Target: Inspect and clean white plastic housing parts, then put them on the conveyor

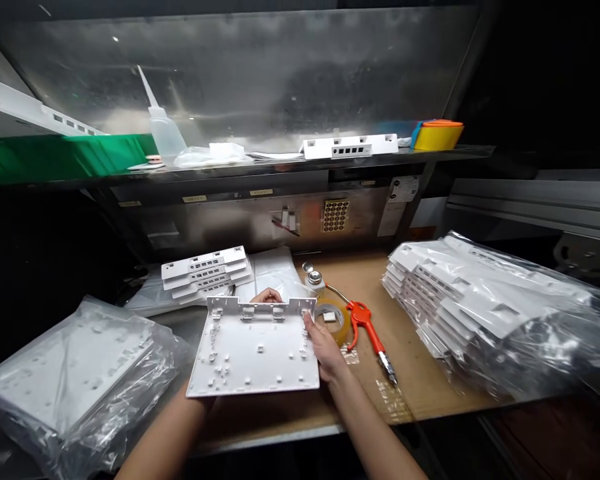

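A white plastic housing panel [260, 360], its inner side with small posts and clips facing up, is held tilted in front of me in both hands. My left hand [269, 295] supports it from underneath; most of that hand is hidden, with only fingers showing past the far edge. My right hand [325, 347] grips the right edge, its thumb near the upper right corner. Just right of the panel lie a roll of yellow tape [341, 327] and a red air blow gun [363, 317].
Similar white parts are stacked behind the panel [207, 273], bagged at left [70, 373] and bagged at right [460, 293]. A metal shelf [275, 167] crosses above, holding a squeeze bottle [165, 133], a green bin [65, 157] and a tape roll [437, 135]. A metal-capped bottle [315, 280] stands behind the yellow tape.
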### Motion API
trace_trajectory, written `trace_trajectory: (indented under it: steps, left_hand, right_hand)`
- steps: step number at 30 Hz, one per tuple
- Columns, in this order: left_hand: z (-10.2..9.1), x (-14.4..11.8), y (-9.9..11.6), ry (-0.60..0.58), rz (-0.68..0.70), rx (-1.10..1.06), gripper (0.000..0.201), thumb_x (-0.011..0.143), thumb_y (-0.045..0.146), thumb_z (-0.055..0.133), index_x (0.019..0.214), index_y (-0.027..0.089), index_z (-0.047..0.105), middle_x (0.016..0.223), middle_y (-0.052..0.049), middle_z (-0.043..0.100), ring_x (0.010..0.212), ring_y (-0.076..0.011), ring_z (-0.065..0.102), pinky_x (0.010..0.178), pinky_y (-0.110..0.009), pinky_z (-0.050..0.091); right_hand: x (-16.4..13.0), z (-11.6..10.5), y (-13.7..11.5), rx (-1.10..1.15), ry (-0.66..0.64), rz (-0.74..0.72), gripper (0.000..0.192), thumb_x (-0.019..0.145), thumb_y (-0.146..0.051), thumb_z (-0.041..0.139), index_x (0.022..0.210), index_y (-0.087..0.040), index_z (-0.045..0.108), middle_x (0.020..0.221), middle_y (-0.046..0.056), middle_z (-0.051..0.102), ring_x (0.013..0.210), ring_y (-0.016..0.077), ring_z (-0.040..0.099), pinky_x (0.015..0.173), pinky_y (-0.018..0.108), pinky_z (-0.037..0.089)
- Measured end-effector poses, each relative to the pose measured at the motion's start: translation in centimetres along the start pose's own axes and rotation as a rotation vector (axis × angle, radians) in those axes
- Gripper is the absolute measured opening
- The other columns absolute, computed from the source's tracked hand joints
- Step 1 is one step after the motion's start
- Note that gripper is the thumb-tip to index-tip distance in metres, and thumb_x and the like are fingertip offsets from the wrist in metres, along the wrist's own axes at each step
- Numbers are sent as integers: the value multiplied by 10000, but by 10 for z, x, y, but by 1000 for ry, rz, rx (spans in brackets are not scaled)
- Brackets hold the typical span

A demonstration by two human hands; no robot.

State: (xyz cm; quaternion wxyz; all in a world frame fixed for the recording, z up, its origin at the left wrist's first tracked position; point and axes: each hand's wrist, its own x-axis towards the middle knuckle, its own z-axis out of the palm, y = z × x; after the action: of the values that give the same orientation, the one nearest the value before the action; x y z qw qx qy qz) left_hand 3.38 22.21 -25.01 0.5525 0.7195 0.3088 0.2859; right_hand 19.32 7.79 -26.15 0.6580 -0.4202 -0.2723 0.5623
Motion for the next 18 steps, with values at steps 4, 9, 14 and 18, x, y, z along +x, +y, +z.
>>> trace_trajectory:
  steps: [4, 9, 14, 18]
  left_hand:
    - [-2, 5, -13, 101, 23, -41, 398, 772, 459, 841, 917, 202, 574, 788, 17, 651, 752, -186, 658, 771, -383, 549]
    - [7, 6, -21, 167, 48, -79, 611, 560, 391, 982, 918, 244, 510, 673, 54, 648, 678, -170, 645, 703, -316, 490]
    - [17, 5, -18, 8, 38, -173, 513, 713, 569, 862, 967, 212, 597, 872, -77, 781, 896, -247, 750, 824, -367, 536]
    - [17, 2, -16, -51, 34, -218, 571, 713, 615, 847, 1033, 202, 615, 932, -104, 780, 969, -268, 751, 890, -399, 543]
  right_hand:
    - [-6, -4, 7, 152, -90, 172, 613, 752, -666, 799, 1119, -178, 740, 949, 77, 813, 985, 301, 772, 864, 414, 618]
    - [-15, -16, 15, 141, -111, 204, 597, 782, -664, 776, 1139, -186, 744, 1010, 87, 812, 1010, 309, 768, 878, 422, 610]
    - [-10, -13, 18, 97, -131, 220, 682, 764, -725, 749, 1216, -215, 730, 979, 76, 815, 1007, 318, 766, 896, 438, 597]
    - [-7, -12, 16, 90, -114, 214, 694, 778, -719, 742, 1256, -218, 713, 996, 76, 813, 1005, 311, 764, 901, 436, 592]
